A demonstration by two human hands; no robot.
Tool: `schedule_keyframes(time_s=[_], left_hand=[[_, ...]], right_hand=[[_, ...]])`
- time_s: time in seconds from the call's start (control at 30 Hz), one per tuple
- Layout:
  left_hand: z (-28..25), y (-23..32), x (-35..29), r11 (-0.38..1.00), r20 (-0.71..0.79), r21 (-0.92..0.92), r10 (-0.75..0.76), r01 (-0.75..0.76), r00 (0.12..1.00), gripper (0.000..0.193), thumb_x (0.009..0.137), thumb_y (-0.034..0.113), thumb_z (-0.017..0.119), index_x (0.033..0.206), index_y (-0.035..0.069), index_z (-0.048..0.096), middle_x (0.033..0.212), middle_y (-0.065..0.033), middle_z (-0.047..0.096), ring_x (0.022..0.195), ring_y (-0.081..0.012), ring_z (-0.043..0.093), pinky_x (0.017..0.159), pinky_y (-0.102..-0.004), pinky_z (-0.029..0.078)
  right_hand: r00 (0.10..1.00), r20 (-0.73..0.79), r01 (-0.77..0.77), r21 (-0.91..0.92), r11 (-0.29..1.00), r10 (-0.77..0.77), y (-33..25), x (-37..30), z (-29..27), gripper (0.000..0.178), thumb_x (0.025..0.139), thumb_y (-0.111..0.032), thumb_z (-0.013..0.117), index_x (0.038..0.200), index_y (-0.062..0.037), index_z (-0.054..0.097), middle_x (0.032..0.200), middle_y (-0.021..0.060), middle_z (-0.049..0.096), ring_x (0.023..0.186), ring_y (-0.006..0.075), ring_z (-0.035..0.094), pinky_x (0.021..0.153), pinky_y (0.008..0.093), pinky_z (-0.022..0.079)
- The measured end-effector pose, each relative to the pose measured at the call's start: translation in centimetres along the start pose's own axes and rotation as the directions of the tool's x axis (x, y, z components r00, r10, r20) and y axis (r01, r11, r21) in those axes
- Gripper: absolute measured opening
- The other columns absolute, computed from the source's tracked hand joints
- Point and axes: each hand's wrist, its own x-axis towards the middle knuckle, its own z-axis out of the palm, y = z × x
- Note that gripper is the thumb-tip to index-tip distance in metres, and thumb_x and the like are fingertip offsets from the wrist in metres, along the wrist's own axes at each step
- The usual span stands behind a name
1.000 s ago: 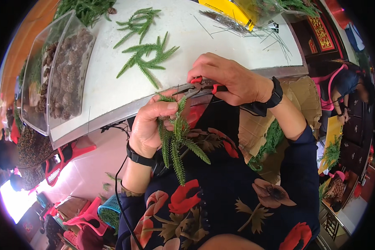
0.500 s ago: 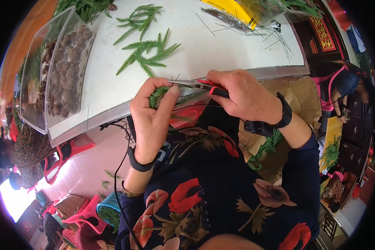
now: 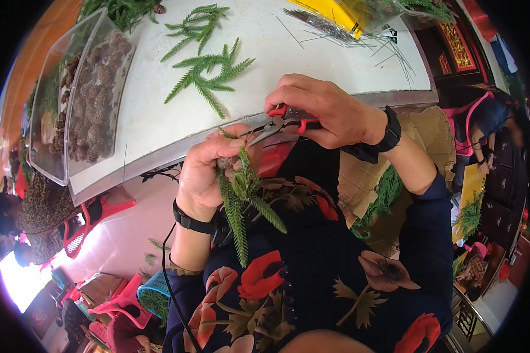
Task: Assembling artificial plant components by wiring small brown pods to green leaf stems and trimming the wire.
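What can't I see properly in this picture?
In the head view:
- Green sprig's stem: hidden by the left hand around it.
- Pliers' handles: partly covered by the right hand.
- Yellow packet: cut off by the top edge.
- Lower pinecones: hidden beneath the upper ones, so I can't count them.
- Blue basket: partly hidden by the dark sleeve.
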Motion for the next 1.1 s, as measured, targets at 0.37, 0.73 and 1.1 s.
schedule_keyframes(time_s=[0.37,0.73,1.1], left_hand=[[2.4,-0.3,0.3,0.12,0.017,0.981,0.723,-0.15,0.69,0.009,0.083,0.008,0.064,0.086,-0.001,0.063,0.069,-0.0017,0.058,0.056,-0.0086,0.045,0.054,-0.0221,0.04],[0.5,0.3,-0.2,0.917,-0.268,0.383,0.223,-0.109,0.937,0.013,0.084,0.01,0.062,0.09,-0.002,0.062,0.068,-0.0002,0.055,0.054,-0.0065,0.043,0.05,-0.0197,0.036],[1.7,-0.1,0.1,0.904,-0.204,0.404,0.237,-0.139,0.95,0.014,0.084,0.007,0.063,0.092,-0.003,0.063,0.073,-0.0034,0.06,0.059,-0.0067,0.05,0.053,-0.0198,0.042]], right_hand=[[0.935,0.063,-0.329,-0.214,0.92,0.349,-2.3,-1.2,0.8,0.025,0.077,-0.006,0.068,0.1,-0.0035,0.057,0.084,0.0122,0.058,0.076,0.0367,0.057,0.067,0.0387,0.046],[0.999,-0.051,-0.003,-0.134,0.991,-0.004,0.1,-0.4,-0.3,0.032,0.079,-0.01,0.068,0.108,-0.0058,0.055,0.098,0.0123,0.055,0.087,0.03,0.056,0.071,0.0384,0.046],[0.991,-0.097,-0.12,-0.311,0.943,0.094,-1.0,-0.9,0.6,0.026,0.077,-0.008,0.068,0.098,-0.0048,0.055,0.08,0.0096,0.055,0.071,0.0359,0.055,0.067,0.0395,0.047]])
